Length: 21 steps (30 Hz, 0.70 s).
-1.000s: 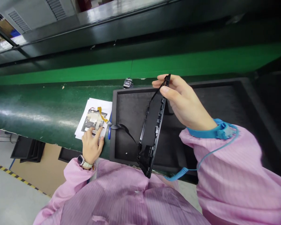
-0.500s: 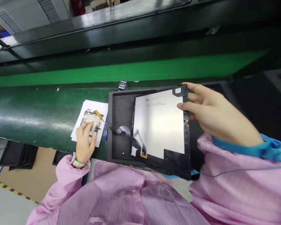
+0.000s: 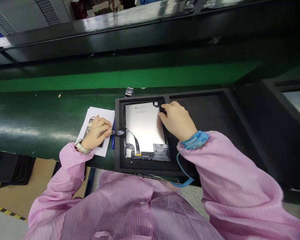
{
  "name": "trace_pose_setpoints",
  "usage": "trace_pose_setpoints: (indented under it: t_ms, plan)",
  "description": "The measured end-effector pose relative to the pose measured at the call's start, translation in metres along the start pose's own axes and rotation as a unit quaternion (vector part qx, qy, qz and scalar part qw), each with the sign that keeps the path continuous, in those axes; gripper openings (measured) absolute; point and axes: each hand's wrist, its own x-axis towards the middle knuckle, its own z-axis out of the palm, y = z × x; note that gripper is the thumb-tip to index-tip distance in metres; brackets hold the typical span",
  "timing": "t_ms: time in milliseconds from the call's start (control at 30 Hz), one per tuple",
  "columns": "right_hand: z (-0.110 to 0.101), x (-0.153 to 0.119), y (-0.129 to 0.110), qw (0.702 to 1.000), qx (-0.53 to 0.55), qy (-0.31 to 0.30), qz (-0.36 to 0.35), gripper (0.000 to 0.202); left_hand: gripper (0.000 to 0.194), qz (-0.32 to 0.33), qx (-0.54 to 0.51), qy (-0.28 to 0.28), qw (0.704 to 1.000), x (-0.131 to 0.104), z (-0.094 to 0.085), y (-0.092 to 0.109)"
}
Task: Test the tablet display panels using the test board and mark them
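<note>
A display panel with a silvery back lies flat in the left recess of a black foam tray. My right hand has its thumb and forefinger at the panel's upper right edge, closed on its rim. From the panel's lower part, a black flat cable loops up and leftward over the tray wall. My left hand closes its fingers about the cable's far end, above a circuit board. The hand covers most of this board, which rests on white paper.
A blue pen lies between paper and tray. A small counter stands behind the tray. On the right is another black tray with a panel in it. A blue wrist-strap cord hangs from my right wrist.
My right hand has lowered the tilted display panel leftward into the tray's left recess. My left hand has moved over the board to the cable end, its fingers drawn together.
</note>
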Motion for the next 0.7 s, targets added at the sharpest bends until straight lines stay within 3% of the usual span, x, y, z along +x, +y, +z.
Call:
trace_pose_setpoints:
  t_ms: [67, 100, 200, 267, 400, 700]
  plan:
    - [0.008, -0.012, -0.020, 0.992, -0.073, 0.033, -0.098, 0.030, 0.038, 0.002, -0.012, 0.001, 1.000, 0.001, 0.000, 0.001]
    - [0.014, -0.017, -0.031, 0.983, -0.083, 0.008, -0.163, 0.030, 0.038, 0.005, -0.015, 0.004, 1.000, 0.002, 0.001, 0.001]
    - [0.042, -0.025, -0.060, 0.940, -0.012, -0.191, -0.283, 0.021, 0.038, 0.005, -0.011, 0.008, 1.000, 0.003, 0.003, 0.003]
    - [0.061, -0.026, -0.071, 0.924, 0.023, -0.263, -0.277, 0.016, 0.038, 0.005, -0.006, 0.011, 1.000, 0.004, 0.005, 0.004]
    - [0.083, -0.025, -0.075, 0.937, 0.038, -0.246, -0.247, 0.018, 0.037, 0.011, -0.002, 0.023, 1.000, 0.005, 0.008, 0.007]
    - [0.083, -0.028, -0.070, 0.945, 0.070, -0.236, -0.215, 0.019, 0.039, -0.013, 0.008, 0.032, 0.999, 0.006, 0.008, 0.010]
